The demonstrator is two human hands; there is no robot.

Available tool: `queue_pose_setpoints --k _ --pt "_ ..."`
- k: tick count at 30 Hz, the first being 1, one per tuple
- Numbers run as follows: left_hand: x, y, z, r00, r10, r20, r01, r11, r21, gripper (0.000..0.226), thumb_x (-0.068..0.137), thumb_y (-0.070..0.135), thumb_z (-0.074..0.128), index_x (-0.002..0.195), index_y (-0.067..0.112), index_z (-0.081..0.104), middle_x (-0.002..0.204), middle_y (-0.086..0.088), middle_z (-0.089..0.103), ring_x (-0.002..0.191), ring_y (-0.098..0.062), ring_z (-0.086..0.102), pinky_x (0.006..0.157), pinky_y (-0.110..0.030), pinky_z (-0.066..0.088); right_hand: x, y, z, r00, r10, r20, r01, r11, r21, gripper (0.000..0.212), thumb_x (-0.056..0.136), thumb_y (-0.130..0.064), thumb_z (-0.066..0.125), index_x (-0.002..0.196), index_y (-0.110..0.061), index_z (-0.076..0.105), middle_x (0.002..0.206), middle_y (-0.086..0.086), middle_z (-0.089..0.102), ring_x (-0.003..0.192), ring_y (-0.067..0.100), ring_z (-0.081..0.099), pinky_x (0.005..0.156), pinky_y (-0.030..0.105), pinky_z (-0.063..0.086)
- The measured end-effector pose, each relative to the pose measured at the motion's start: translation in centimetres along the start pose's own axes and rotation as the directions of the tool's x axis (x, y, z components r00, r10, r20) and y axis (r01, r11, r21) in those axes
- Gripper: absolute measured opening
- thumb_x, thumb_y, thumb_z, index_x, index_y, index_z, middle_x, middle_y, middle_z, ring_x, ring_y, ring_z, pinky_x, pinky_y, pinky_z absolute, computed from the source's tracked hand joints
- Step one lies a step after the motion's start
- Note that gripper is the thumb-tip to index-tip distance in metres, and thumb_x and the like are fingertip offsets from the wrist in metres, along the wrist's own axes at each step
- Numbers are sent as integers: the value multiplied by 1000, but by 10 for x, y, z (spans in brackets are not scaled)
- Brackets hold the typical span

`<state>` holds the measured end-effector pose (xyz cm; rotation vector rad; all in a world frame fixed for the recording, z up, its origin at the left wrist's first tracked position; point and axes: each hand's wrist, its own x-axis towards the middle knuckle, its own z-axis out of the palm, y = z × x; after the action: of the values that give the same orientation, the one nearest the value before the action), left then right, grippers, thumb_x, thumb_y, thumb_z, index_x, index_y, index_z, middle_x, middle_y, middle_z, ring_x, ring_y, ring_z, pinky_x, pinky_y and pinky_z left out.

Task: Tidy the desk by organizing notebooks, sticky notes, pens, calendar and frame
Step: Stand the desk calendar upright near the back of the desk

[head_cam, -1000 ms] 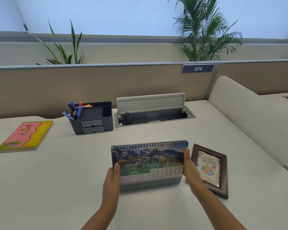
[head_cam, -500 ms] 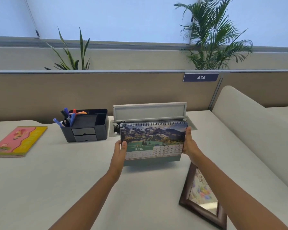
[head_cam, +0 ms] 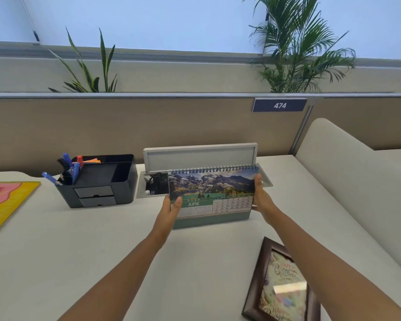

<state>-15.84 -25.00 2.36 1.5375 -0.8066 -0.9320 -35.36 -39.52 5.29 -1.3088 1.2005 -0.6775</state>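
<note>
A spiral-bound desk calendar (head_cam: pixel 212 192) with a mountain photo and a June page stands upright in front of the cable box. My left hand (head_cam: pixel 170 208) grips its left edge with the thumb on the front. My right hand (head_cam: pixel 261 199) holds its right edge. A dark wooden photo frame (head_cam: pixel 259 281) with a birthday card lies flat at the near right, partly under my right forearm. A black desk organizer (head_cam: pixel 97 180) at the back left holds several pens (head_cam: pixel 67 169) and orange sticky notes (head_cam: pixel 92 161). A pink and yellow notebook (head_cam: pixel 7 202) lies at the far left.
An open cable box (head_cam: pixel 199 156) with a raised grey lid is set into the desk behind the calendar. A beige partition runs along the back, and a cream padded divider (head_cam: pixel 347 179) borders the right side. Plants stand behind the partition.
Both hands carried the calendar from the near desk beside the frame back toward the cable box. The view has shifted forward, so the frame now lies near my right forearm.
</note>
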Motion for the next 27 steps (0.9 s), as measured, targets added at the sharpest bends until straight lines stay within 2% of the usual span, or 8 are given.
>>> queue_pose_setpoints --k 2,6,11,17,19,22,24,27 --pt "3 -1 0 1000 -7 -2 7 999 33 44 96 37 34 136 22 26 122 2 50 110 -18 48 89 -28 39 2 5 0 1000 -11 -1 11 1000 -2 54 94 -54 10 110 -20 49 106 8 57 99 21 52 90 35 40" --pt "2 -15 -4 998 -63 21 59 990 130 47 95 35 38 138 21 26 133 -2 48 124 -25 44 101 -36 38 2 21 -1 1000 2 11 -2 998 -56 49 96 -49 11 107 -20 49 108 4 55 101 20 49 94 35 36" --pt "-5 -25 -17 990 -138 40 121 950 289 59 94 27 45 145 26 15 151 -4 28 132 -29 36 107 -43 32 3 47 -14 998 -50 37 57 975 -215 53 96 -49 21 121 -9 45 117 4 56 112 26 56 97 32 39" --pt "-14 -23 -17 981 -191 31 176 947 268 59 94 24 47 145 26 16 154 -3 21 134 -29 33 108 -44 30 -5 47 -18 995 -73 61 85 972 -218 46 98 -41 29 120 -4 45 118 7 54 107 22 54 89 26 41" --pt "-19 -24 -17 979 -203 32 187 943 274 61 94 25 48 145 25 16 155 -3 17 135 -27 32 109 -44 28 -6 49 -20 994 -85 63 98 967 -236 45 97 -42 32 116 -4 46 117 7 55 110 22 54 93 29 44" --pt "-30 -30 -22 979 -201 18 189 945 268 61 93 25 49 145 22 16 155 -3 16 135 -26 32 110 -41 27 -10 55 -27 993 -100 61 113 953 -281 41 93 -46 37 110 -9 45 116 6 52 111 23 53 102 43 43" --pt "-40 -34 -25 980 -201 -15 198 946 257 60 93 24 49 145 19 18 154 -3 19 135 -26 33 109 -40 28 -20 59 -32 996 -80 37 87 950 -299 41 92 -47 41 111 -11 46 116 5 53 108 23 55 98 45 44" --pt "-59 -45 -20 978 -189 -85 202 958 204 56 92 18 52 141 14 26 148 -6 31 129 -25 40 104 -36 32 -49 70 -41 997 -67 -25 54 933 -355 32 92 -42 47 108 -15 49 110 6 60 92 21 61 76 30 46"
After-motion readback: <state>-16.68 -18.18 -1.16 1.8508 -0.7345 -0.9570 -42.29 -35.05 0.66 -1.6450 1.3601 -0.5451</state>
